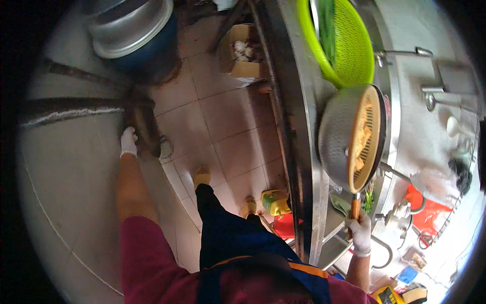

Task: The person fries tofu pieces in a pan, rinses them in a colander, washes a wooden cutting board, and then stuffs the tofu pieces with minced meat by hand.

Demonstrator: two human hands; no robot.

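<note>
My left hand (129, 141), in a white glove, is beside a dark brown object (147, 131) by the grey wall. Its fingers are curled and partly hidden, so whether they hold the object is unclear. My right hand (360, 231), also gloved in white, is closed around a wooden handle (355, 209). This handle runs to a round vessel on the metal counter: a dimpled silver metal pan (334, 140) with a beige slotted insert (374, 133). Yellowish pieces of food (361, 142) lie on the slots.
Behind the pan stands a lime-green plastic colander (355, 41) holding long green vegetables (327, 30). A cardboard box (246, 70) with whitish bulbs and a yellow jug (274, 202) stand along the counter's base. A large metal basin (133, 30) rests on a blue drum at far left. Taps (402, 52) line the wall.
</note>
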